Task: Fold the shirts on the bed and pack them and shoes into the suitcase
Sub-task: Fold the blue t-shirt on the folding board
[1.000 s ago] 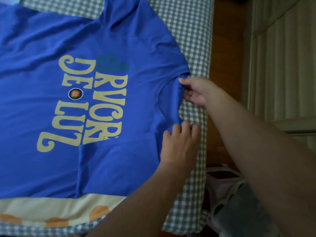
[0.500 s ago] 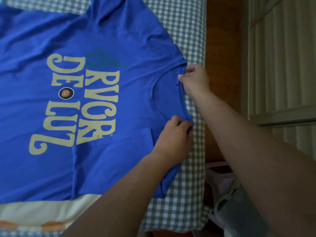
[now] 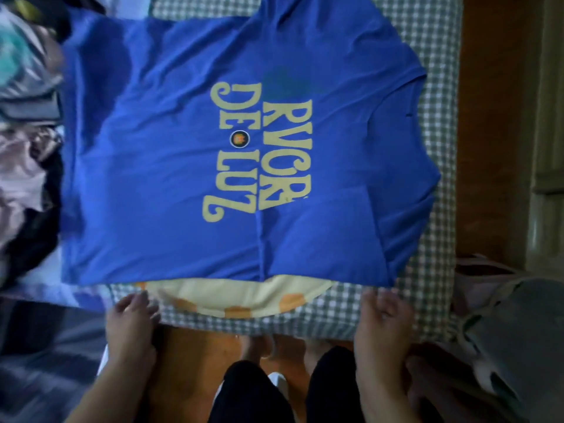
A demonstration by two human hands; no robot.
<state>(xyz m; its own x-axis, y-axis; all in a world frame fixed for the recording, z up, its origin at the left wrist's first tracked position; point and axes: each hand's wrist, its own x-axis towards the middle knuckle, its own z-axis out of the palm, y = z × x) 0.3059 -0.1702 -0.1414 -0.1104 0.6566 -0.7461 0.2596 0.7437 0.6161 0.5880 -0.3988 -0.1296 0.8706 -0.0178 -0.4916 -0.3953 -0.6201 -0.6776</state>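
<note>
A blue T-shirt with yellow lettering lies spread flat on the checked bed, neck to the right, its near sleeve folded in. A cream shirt with orange spots peeks out from under its near edge. My left hand hovers at the bed's near edge below the shirt's left hem corner, fingers relaxed and holding nothing. My right hand hovers below the shirt's right shoulder corner, fingers loosely bent and empty. No suitcase or shoes can be made out.
A blurred heap of other clothes lies at the left end of the bed. A grey and pink bag sits on the wooden floor at the right. My legs in dark trousers stand against the bed.
Both hands have let go of the collar and drawn back to the near edge, spread apart. The view has pulled back and shows the whole shirt.
</note>
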